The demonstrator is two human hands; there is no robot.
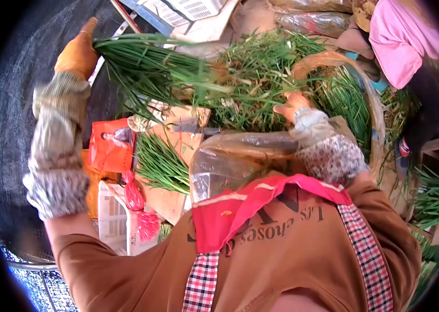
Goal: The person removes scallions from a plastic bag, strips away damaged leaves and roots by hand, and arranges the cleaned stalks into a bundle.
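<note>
Left hand (76, 56): I've got it closed on the leafy end of the long green bundle (144, 65), out beyond the far left corner of the cardboard (191, 140). Bundle runs from that hand rightward, stalk ends lying against the left side of the loose greens pile (261, 78); some leaves droop toward the cardboard's far edge. Right hand (293, 105) is at the pile's near right edge, fingers pointing left, touching or just above stray stalks; can't tell whether it grips any. Right of it, greens (347, 99) lie inside a plastic-lined container (377, 122), its rim curving round their far and right sides. Clear plastic sheet (235, 148) sits between the pile and the red apron top (240, 208). Second, smaller bundle (161, 164) lies on the cardboard near its left edge, left of the sheet and apart from both hands. Red-orange packet (111, 146) is just left of that bundle; pink ties (134, 191) hang below the packet, beside a white printed box (113, 210). Dark mesh (17, 119) fills the far left side. Co-worker in pink cloth (396, 39) is at far right, past the container rim; more greens (437, 197) lie nearer on that side. Printed carton (193, 15) sits past the bundle at the top.
</note>
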